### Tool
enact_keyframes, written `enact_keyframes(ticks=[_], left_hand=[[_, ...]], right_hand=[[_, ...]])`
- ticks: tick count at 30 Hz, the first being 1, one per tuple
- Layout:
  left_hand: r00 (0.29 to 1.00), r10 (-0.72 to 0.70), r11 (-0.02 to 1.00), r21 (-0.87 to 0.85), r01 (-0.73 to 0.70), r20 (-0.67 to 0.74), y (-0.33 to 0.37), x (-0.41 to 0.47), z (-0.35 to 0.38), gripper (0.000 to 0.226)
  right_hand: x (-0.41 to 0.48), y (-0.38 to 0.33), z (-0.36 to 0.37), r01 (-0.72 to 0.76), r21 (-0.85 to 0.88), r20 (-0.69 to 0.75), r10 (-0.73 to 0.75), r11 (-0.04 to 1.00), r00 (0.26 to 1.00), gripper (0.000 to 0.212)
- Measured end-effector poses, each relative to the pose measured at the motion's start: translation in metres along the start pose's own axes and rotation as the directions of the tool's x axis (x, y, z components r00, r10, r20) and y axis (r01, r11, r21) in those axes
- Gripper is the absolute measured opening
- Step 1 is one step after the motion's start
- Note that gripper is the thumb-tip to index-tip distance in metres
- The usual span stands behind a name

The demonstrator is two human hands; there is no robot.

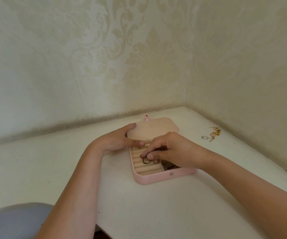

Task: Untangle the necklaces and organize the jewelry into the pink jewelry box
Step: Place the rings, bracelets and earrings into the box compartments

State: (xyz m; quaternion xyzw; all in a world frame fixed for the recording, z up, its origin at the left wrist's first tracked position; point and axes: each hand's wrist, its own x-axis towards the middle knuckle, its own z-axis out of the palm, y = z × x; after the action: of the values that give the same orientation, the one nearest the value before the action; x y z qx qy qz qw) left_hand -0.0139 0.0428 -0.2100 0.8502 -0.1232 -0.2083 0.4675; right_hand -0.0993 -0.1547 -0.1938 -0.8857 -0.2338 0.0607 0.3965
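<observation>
Looking down, I see the smooth pink, rounded-rectangle jewelry box (156, 178) lying open at the frame's centre on the white table (156, 213). Its long axis runs left to right, and its flat lid (156, 129) is thrown back toward the wall with the snap tab (146, 116) pointing up-frame. The left hand (120, 138) rests straight-fingered on the lid's left edge, thumb at the hinge line. The right hand (171, 149), knuckles arched, pinches a thin gold-coloured metal ring (146, 160) over the beige padded ring rolls (144, 168). A tangle of gold chain and pearly beads (212, 134) lies well apart, at right.
</observation>
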Motion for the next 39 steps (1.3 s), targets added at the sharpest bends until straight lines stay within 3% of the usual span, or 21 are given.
enact_keyframes(ticks=[4, 9, 18, 20, 24, 27, 36, 39], left_hand=[[1.0, 0.0, 1.0, -0.001, 0.0, -0.001, 0.0, 0.001, 0.001, 0.095], [1.0, -0.009, 1.0, -0.008, 0.009, 0.002, 0.0, 0.0, 0.0, 0.11], [1.0, -0.013, 0.998, 0.064, 0.012, 0.022, 0.004, -0.004, 0.003, 0.102], [1.0, -0.001, 0.993, 0.121, -0.001, 0.017, 0.011, -0.01, 0.004, 0.094], [0.997, 0.055, 0.947, 0.314, -0.069, 0.053, 0.018, -0.032, 0.008, 0.1], [0.99, 0.051, 0.908, 0.406, -0.101, 0.134, 0.013, -0.044, 0.013, 0.109], [0.984, 0.023, 0.879, 0.466, -0.103, 0.176, 0.006, -0.043, 0.029, 0.121], [0.983, 0.002, 0.883, 0.462, -0.087, 0.181, 0.005, -0.042, 0.03, 0.128]], right_hand=[[-0.001, -0.001, 0.002, -0.012, 0.001, -0.053, 0.012, 1.0, 0.999, 0.011], [-0.007, -0.008, 0.007, 0.072, -0.031, -0.105, -0.074, 0.997, 0.992, 0.011], [-0.005, 0.0, 0.005, 0.173, -0.204, -0.096, -0.195, 0.964, 0.976, 0.009], [-0.005, 0.0, 0.005, 0.204, -0.212, -0.074, -0.224, 0.956, 0.972, 0.008], [-0.007, -0.002, 0.005, 0.28, -0.342, -0.004, -0.299, 0.897, 0.954, 0.008], [-0.008, -0.007, 0.0, 0.269, -0.377, 0.051, -0.27, 0.886, 0.961, 0.01], [-0.016, -0.016, -0.007, 0.268, -0.461, 0.275, -0.151, 0.846, 0.949, 0.035], [-0.01, -0.017, -0.002, 0.267, -0.503, 0.284, -0.134, 0.822, 0.949, 0.032]])
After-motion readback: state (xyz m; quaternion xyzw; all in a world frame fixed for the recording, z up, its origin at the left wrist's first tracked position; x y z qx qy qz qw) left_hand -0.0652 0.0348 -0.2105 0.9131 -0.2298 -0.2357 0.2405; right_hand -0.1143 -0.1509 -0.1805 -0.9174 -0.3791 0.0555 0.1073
